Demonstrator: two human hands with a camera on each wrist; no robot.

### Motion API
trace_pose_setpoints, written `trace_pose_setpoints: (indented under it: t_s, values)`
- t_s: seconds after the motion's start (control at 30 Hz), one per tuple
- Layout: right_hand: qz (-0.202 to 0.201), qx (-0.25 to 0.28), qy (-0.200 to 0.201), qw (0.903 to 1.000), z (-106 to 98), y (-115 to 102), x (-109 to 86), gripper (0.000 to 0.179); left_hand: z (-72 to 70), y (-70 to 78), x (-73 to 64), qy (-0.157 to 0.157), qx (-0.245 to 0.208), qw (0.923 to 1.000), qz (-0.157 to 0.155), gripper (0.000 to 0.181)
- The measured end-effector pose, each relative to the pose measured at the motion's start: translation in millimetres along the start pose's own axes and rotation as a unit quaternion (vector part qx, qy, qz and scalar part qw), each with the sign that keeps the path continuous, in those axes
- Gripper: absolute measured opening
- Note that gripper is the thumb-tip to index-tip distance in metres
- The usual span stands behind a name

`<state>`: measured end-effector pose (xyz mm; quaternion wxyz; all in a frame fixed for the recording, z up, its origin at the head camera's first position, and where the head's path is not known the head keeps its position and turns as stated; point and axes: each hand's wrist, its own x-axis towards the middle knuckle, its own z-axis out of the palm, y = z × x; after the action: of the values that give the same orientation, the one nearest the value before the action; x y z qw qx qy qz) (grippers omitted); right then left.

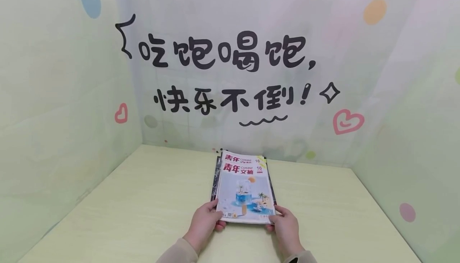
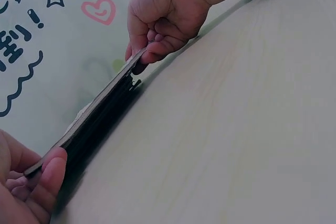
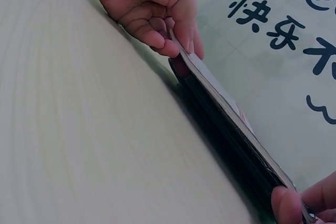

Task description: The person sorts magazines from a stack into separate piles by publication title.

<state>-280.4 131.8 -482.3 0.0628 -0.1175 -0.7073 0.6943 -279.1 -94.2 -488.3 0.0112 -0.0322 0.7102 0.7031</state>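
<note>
A magazine (image 1: 248,187) with a blue-and-white beach cover lies on top of a stack on the table. The title strip of a matching magazine (image 1: 248,158) shows behind its far edge. Below these, a dark-covered magazine or book (image 1: 214,183) sticks out at the sides. My left hand (image 1: 203,221) pinches the near left corner of the top magazine, thumb above and fingers underneath. At the near right corner my right hand (image 1: 286,227) grips it likewise. Both wrist views show the magazine's near edge (image 2: 102,92) raised, with a dark gap (image 3: 220,150) beneath.
The pale yellow table (image 1: 143,207) extends to both sides of the stack. A printed cloth wall (image 1: 223,135) with black lettering rises behind it, and side walls (image 1: 413,155) enclose the table left and right.
</note>
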Motion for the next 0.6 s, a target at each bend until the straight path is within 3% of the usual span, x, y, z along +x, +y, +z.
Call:
trace_pose_setpoints:
  t_s: [0.3,0.6]
  values:
    - [0.008,0.076,0.016,0.9969,0,1,2.9,0.050,4.3,1.0,-0.6,0.000,-0.032,0.9995,-0.001,0.060]
    - [0.019,0.100,0.034,0.9942,-23,-6,15.9,0.051,30.7,8.8,3.6,-0.012,-0.024,0.9995,0.016,0.059]
